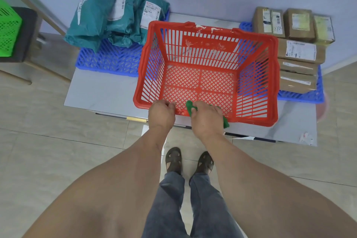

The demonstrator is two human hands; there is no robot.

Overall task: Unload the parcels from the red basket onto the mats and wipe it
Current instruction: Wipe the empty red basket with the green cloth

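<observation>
Now three teal parcels (108,13) — six boxes (295,44)

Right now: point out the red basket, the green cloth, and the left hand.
red basket (209,35): head view, on its far wall.
green cloth (189,106): head view, on the bunched end left of the right hand (206,117).
left hand (161,114): head view, on its back.

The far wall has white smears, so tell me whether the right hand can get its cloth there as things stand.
Probably yes. The basket holds nothing, so nothing blocks the way from the near rim, where the right hand presses the cloth, to the smeared far wall. The left hand grips the rim.
</observation>
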